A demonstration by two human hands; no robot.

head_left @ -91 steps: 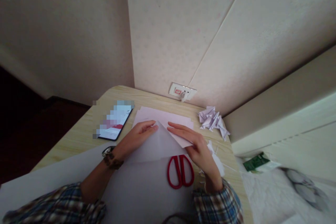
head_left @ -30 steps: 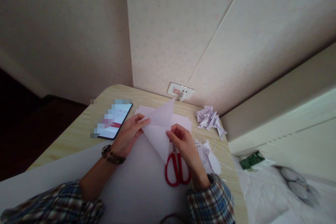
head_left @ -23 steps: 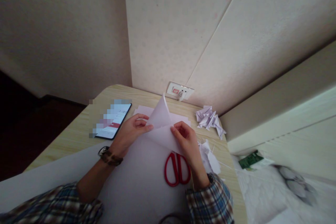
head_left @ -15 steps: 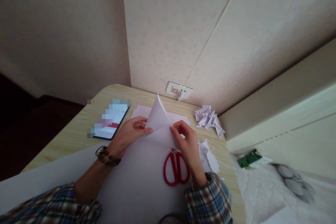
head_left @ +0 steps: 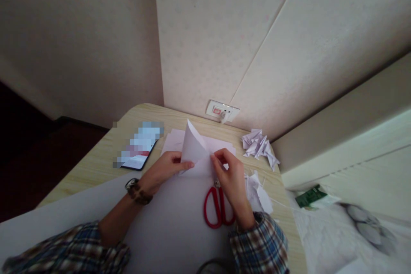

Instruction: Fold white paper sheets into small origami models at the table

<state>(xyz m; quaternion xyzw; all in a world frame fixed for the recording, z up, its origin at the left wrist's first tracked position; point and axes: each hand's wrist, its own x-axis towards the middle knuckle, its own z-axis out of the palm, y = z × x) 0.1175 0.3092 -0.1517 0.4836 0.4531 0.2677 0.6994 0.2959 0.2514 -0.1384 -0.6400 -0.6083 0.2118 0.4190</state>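
Observation:
Between my hands is a sheet of white paper [head_left: 196, 147], bent over so that a pointed corner stands up. My left hand [head_left: 170, 166] pinches its left side, thumb in front and fingers behind. My right hand [head_left: 228, 171] holds the right edge between thumb and fingertips. Red-handled scissors [head_left: 212, 209] lie just below the paper, partly covered by my right hand. Beneath the held sheet, more white sheets [head_left: 171, 139] lie on the wooden table [head_left: 86, 167].
A phone [head_left: 138, 150] with its screen lit lies to the left. Folded paper pieces [head_left: 258, 143] sit at the back right, with paper scraps [head_left: 258, 192] nearer. A wall socket [head_left: 222, 110] holds a plug. Right of the table lies a green packet [head_left: 311, 196].
The paper has tilted and its raised corner leans further left. Both hands keep their hold on it. The whole view has shifted slightly.

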